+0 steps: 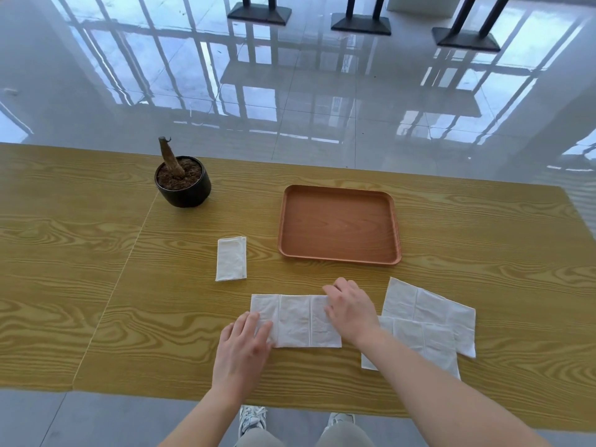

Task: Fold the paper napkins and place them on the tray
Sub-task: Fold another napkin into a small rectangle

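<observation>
- Half-folded napkin (pixel 295 321) lies flat near the table's front edge.
- Left hand (pixel 242 346) presses its left end, grip apart, fingers flat.
- Right hand (pixel 350 309) covers its right end, grip apart too.
- Tray (pixel 338 190) sits bare behind.

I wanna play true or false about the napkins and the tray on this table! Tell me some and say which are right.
1. The tray has napkins on it. False: it holds nothing.
2. Both hands rest on the napkin in front, the left hand and the right hand. True.
3. The folded napkin lies right of the tray. False: it lies left of it.
4. The plant pot holds a bare stump. True.
5. Unfolded napkins lie to the right. True.
</observation>
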### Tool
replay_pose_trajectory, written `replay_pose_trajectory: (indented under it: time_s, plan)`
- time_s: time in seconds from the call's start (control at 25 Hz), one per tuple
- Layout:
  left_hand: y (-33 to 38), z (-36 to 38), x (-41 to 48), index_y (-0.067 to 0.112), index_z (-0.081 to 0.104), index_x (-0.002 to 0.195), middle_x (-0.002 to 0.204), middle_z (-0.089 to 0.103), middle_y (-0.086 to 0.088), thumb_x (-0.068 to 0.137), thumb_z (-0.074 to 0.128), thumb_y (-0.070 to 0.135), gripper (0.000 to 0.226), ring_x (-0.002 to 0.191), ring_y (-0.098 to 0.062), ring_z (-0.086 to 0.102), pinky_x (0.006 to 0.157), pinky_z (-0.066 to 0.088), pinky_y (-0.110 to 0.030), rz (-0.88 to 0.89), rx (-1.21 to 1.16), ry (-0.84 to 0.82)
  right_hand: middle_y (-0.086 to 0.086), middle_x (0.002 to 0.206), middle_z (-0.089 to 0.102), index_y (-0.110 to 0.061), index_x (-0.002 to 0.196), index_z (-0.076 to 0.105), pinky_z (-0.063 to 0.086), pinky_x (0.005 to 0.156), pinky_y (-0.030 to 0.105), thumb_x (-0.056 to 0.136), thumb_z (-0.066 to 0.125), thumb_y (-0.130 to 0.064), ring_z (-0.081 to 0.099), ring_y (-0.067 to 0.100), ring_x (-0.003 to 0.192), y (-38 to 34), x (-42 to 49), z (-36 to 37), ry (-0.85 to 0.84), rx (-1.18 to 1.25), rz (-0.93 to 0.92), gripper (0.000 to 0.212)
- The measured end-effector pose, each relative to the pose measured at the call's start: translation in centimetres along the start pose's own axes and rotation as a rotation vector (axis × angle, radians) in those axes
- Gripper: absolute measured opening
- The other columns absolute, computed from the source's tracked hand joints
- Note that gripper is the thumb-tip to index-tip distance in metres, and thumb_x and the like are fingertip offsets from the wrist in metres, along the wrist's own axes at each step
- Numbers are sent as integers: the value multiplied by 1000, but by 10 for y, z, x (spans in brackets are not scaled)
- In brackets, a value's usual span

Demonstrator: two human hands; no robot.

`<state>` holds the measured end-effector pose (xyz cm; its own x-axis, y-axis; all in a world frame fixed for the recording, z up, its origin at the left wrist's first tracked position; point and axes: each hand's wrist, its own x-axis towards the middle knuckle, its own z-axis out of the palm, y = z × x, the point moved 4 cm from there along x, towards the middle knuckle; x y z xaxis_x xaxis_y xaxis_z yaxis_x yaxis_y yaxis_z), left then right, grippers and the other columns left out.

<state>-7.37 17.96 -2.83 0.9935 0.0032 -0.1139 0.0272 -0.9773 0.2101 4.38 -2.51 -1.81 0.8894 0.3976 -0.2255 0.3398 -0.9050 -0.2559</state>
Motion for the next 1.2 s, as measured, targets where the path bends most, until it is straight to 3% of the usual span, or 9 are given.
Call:
replay_pose_trajectory:
  time_s: [0.28, 0.48, 0.6, 0.72, 0.8, 0.88, 0.96, 1.04, 1.2]
  plan:
    - [-6, 2, -1, 23, 69, 102, 121, 65, -9, 72, 86, 26, 35, 116, -29, 61, 85, 53, -46, -17, -58, 60, -2, 97, 55, -18, 92, 63, 46, 84, 33, 93, 53, -20, 49, 19, 94, 1, 4, 5, -58, 96, 85, 10]
    - [-12, 2, 4, 26, 69, 110, 128, 61, -5, 74, 84, 30, 39, 125, -28, 53, 96, 47, -47, -122, -155, 63, -3, 77, 64, -20, 84, 58, 48, 64, 38, 83, 56, -14, 59, 20, 75, 7, -10, 1, -55, 428, 241, 6]
    - [-10, 1, 5, 24, 71, 109, 126, 61, -6, 73, 85, 24, 38, 123, -29, 53, 95, 46, -48, -190, -237, 88, -2, 81, 63, -23, 101, 61, 59, 69, 41, 82, 62, -12, 63, 19, 76, 15, -26, 5, -81, 647, 362, 22]
    - [4, -1, -2, 23, 70, 106, 117, 63, -5, 72, 84, 21, 37, 113, -29, 58, 88, 49, -46, -158, -307, 154, 10, 88, 63, -24, 115, 60, 64, 63, 39, 82, 64, -5, 68, 24, 77, 17, -38, 13, -130, 902, 489, 38]
    - [26, -1, -11, 24, 68, 108, 111, 63, -1, 69, 81, 38, 43, 105, -23, 58, 85, 50, -41, -16, -352, 180, 13, 88, 63, -24, 118, 61, 63, 59, 37, 82, 64, -2, 71, 28, 77, 15, -42, 16, -122, 1015, 538, 42]
    - [51, 2, -19, 28, 61, 118, 115, 60, 3, 63, 71, 66, 68, 105, -18, 55, 87, 48, -36, 134, -333, 99, 12, 86, 63, -25, 119, 61, 61, 57, 32, 82, 66, -2, 72, 28, 74, 12, -46, 16, -112, 1083, 548, 43]
    - [69, 8, -21, 30, 54, 126, 118, 58, 6, 59, 63, 77, 82, 106, -15, 54, 89, 46, -33, 172, -280, 11, 12, 87, 64, -26, 119, 60, 59, 58, 29, 84, 68, -5, 73, 26, 72, 6, -48, 15, -126, 1143, 543, 41]
    - [75, 11, -21, 28, 57, 124, 112, 61, 9, 67, 65, 65, 68, 101, -12, 57, 86, 47, -30, 49, -366, 15, 12, 91, 69, -25, 119, 59, 60, 61, 30, 87, 70, -12, 74, 23, 71, -1, -47, 12, -147, 1215, 510, 36]
    - [63, 3, -14, 34, 65, 94, 78, 65, 17, 90, 62, 28, 8, 74, -5, 60, 63, 49, -27, -343, -679, 140, 10, 97, 74, -20, 121, 61, 63, 68, 33, 90, 72, -20, 73, 22, 82, -8, -40, 6, -141, 1212, 430, 33]
